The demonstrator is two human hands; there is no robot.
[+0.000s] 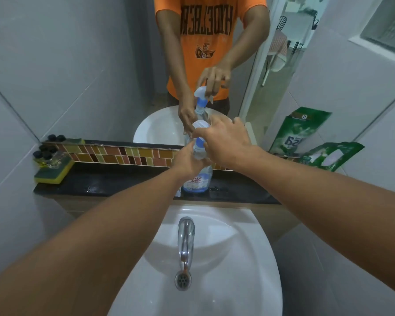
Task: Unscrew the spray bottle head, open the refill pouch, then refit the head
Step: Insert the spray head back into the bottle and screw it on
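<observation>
Nearest the camera, at six o'clock, the white ceramic basin (pixel 214 281) lies under a curved chrome tap (pixel 184 245), and both bare forearms reach over it toward twelve o'clock. Beyond the basin, the clear plastic spray bottle (pixel 200 179) with blue liquid at its base stands upright on the black stone ledge (pixel 114 184), just above the frame's centre. The left hand (pixel 188 161) comes in from seven o'clock and is wrapped around the bottle's upper body, steadying it. The right hand (pixel 224 140) comes in from four o'clock, palm down, its fingers closed over the white-and-blue trigger spray head (pixel 200 127), which sits on the bottle's neck. The bottle's label reads partly "Stella"; the rest is covered. At nine o'clock on the ledge a yellow-and-green sponge (pixel 53 172) carries small dark-capped bottles. At two to three o'clock the green refill pouch (pixel 328 156) leans against the mirror (pixel 89 65), well apart from the bottle; its writing is too small to read. The mirror shows an orange T-shirt with mirrored block lettering.
</observation>
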